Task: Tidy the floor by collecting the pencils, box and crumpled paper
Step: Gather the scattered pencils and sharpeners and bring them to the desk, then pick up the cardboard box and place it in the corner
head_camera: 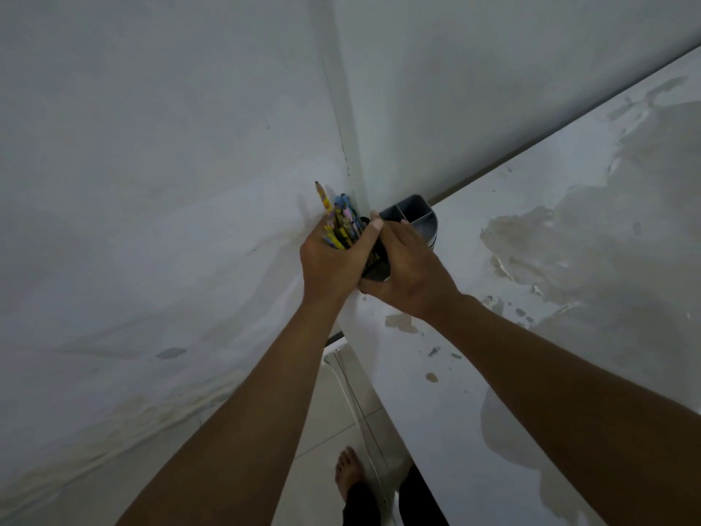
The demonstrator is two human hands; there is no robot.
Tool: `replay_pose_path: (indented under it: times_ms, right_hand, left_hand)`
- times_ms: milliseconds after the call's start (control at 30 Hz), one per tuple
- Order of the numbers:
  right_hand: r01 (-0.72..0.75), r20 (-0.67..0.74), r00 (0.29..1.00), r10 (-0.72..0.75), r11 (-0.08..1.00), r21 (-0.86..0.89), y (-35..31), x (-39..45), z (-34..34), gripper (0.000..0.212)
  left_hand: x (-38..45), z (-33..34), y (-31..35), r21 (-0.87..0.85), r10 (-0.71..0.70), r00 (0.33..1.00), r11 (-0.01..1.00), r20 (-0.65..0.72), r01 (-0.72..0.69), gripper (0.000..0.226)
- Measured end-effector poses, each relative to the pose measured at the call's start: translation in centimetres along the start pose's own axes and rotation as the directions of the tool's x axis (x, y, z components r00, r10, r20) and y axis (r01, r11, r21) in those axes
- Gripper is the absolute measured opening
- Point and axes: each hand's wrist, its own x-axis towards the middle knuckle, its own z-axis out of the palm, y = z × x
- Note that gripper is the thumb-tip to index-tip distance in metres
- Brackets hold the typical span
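Note:
My left hand is closed around a bunch of colourful pencils, tips pointing up toward the wall corner. One yellow pencil sticks out higher than the rest. My right hand grips a dark box pressed against the left hand; most of the box is hidden between the palms. Just behind the hands, a grey divided pencil holder stands on the white table in the corner. No crumpled paper is in view.
The table surface is worn, with peeled beige patches. White walls meet in a corner right behind the holder. Below, a tiled floor, a white cable and my bare foot show beside the table edge.

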Motion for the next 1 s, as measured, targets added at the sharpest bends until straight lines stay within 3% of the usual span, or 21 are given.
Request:
replay_pose_path:
  times_ms: [100,200,567,733,1000]
  right_hand:
    - [-0.043,0.090,0.995,0.038,0.997,0.060,0.1,-0.4,-1.1,0.095]
    - [-0.067,0.114,0.991,0.064,0.997,0.028,0.2,-0.8,-2.2,0.102]
    - [0.082,-0.141,0.985,-0.098,0.990,-0.114,-5.9,0.3,-2.9,0.048]
    - [0.158,-0.137,0.976,-0.171,0.982,-0.103,-11.4,1.8,-2.2,0.046]
    - [0.326,-0.174,0.923,-0.344,0.937,-0.122,-23.3,1.8,1.7,0.044]
  left_hand:
    - [-0.5,-0.8,0.2,-0.028,0.015,0.999,0.999,-0.028,-0.016,0.025]
    - [-0.6,-2.1,0.1,0.098,0.071,0.996,0.993,-0.055,-0.065,0.034]
    - [-1.4,-8.0,1.7,0.359,0.361,0.932,0.874,-0.030,-0.327,0.048]
    - [-3.0,-13.8,2.4,0.531,0.582,0.811,0.707,-0.062,-0.467,0.039]
    - [-7.3,-27.8,1.5,0.634,0.645,0.748,0.645,-0.154,-0.426,0.044]
